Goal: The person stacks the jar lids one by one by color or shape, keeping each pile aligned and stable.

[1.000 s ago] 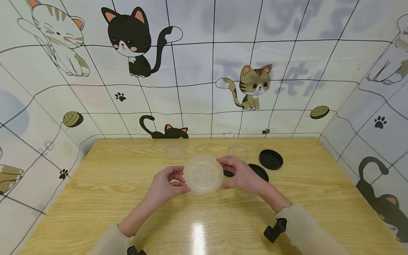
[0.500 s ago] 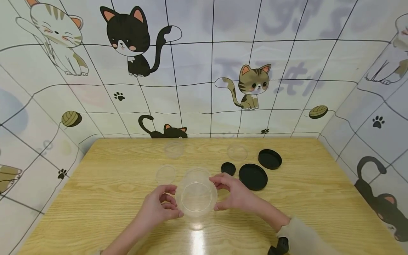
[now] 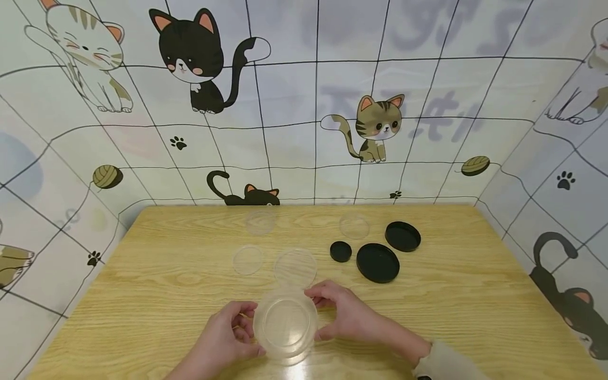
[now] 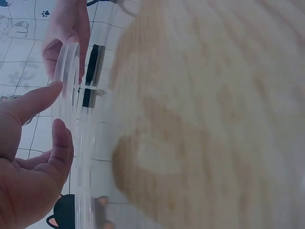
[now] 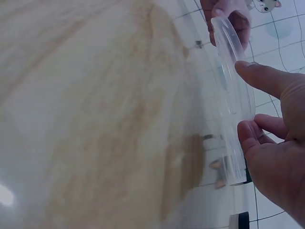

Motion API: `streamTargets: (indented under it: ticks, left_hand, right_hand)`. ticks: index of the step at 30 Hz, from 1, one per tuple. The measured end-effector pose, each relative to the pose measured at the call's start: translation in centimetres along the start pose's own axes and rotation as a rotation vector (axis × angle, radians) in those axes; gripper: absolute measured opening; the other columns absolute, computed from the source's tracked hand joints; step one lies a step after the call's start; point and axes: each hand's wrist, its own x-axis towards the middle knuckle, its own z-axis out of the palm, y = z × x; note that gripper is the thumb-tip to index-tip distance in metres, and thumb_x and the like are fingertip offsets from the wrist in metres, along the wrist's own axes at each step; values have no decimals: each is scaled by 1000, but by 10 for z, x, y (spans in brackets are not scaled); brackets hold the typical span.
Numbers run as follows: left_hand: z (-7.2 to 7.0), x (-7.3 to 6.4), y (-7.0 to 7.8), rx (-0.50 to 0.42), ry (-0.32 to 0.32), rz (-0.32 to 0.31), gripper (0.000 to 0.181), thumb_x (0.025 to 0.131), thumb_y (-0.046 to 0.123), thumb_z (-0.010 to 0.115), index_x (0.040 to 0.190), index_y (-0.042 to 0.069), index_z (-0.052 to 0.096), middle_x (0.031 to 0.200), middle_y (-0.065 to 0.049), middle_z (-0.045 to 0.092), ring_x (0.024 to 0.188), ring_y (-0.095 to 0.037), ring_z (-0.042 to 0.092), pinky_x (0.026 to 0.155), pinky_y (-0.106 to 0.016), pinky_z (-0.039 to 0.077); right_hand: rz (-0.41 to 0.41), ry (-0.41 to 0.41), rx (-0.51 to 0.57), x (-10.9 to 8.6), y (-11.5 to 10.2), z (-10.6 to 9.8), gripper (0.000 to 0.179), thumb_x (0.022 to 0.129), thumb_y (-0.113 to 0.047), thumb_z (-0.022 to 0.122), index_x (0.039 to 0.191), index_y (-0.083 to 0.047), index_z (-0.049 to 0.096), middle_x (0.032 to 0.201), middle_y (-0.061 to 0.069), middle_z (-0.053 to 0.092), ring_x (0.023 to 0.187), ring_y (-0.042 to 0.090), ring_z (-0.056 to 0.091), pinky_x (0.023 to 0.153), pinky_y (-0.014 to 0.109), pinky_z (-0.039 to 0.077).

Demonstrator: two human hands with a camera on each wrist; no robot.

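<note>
L fingers (image 3: 244,307), R fingers (image 3: 323,290), clr disc (image 3: 285,323) held btwn

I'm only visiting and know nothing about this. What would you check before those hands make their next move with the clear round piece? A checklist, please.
1. Left hand holding the clear round piece by its edge: ok.
2. Right hand holding the opposite side: ok.
3. Large black disc apart from both hands: ok.
4. Held piece clear of the table: cannot tell.
5. Other clear discs easy to spot: not ok; the far-left one looks faint against the wood.
</note>
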Motion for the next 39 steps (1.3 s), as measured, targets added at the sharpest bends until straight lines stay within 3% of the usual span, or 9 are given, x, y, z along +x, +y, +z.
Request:
streamTargets:
  ticks: [3,10,24,39]
  left_hand:
    - [-1,-1,-2,38,-15,9,83,63,-4,95,133,-12,51,105,-12,57,75,-14,58,67,-23,54]
    - [-2,0,-8,19,-58,11,82,64,-8,92,133,-13,48,103,-12,55,78,-17,59,69,-24,56]
    - [-1,7,-10,10,-34,19,84,63,-12,90,136,-11,49,110,-15,55,76,-18,59,65,-24,54]
    - [-2,9,-10,48,-12,49,80,68,-7,90,137,-9,50,120,-17,54,80,-18,59,69,-24,54]
  right_hand:
    - [1,-7,-15,-1,3,4,69,75,-8,91,136,-2,61,124,2,57,110,12,59,100,28,48]
    - [23,-11,-14,-2,7,10,66,76,-8,92,134,-1,61,122,1,57,108,12,60,98,27,50]
    - [20,25,-118,0,8,14,66,74,-11,91,133,-3,62,119,-3,57,106,11,58,97,27,49]
    - [-21,34,-102,3,7,10,67,77,-8,90,135,1,60,114,0,55,108,16,61,97,29,51]
